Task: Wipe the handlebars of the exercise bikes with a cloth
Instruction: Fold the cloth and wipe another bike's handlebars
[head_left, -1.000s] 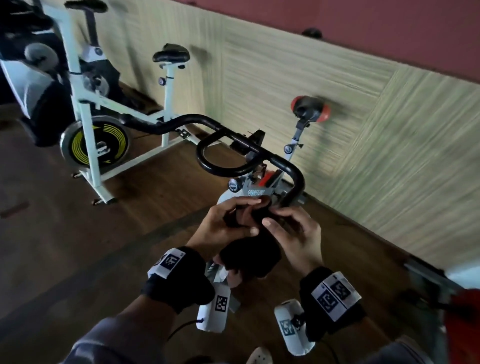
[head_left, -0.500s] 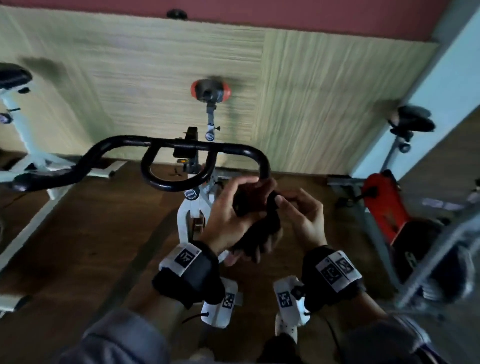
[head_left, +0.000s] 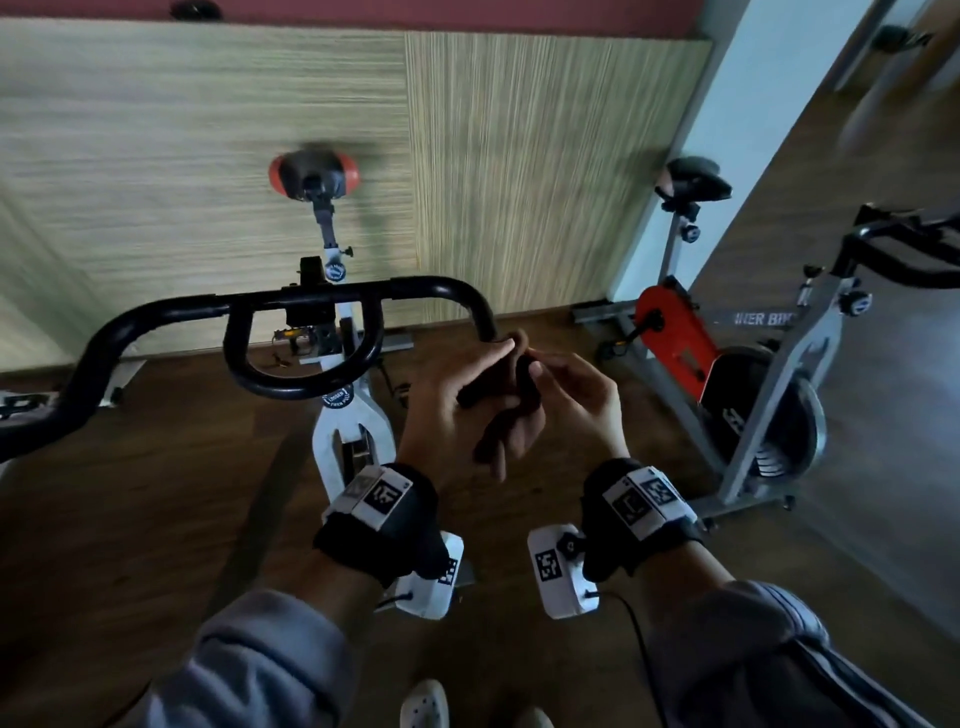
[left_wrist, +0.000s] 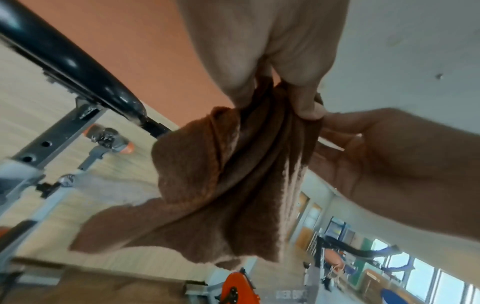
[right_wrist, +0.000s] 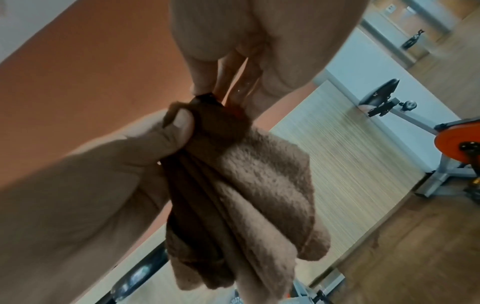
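A brown cloth (head_left: 511, 415) hangs bunched between both hands, just below the right end of the black handlebars (head_left: 311, 296) of the white bike in front of me. My left hand (head_left: 462, 405) pinches the cloth's top with thumb and fingers (left_wrist: 306, 109). My right hand (head_left: 571, 389) pinches the same bunch from the other side. In the left wrist view the cloth (left_wrist: 233, 185) hangs loose in folds in front of the handlebar (left_wrist: 78, 65). The right wrist view shows my right fingertips (right_wrist: 205, 86) on the top of the cloth (right_wrist: 246, 195), beside the left thumb (right_wrist: 182, 125).
The bike's orange-and-black saddle (head_left: 314, 174) points at the wood-panelled wall (head_left: 208, 130). A second bike with an orange flywheel cover (head_left: 675, 338) stands to the right, and another bike's dark handlebars (head_left: 909, 260) reach in at the far right. The floor is dark wood.
The head view has swung right, bringing the right-hand bikes into view. Both hands have come off the handlebar's right end with the cloth, which now hangs between them.
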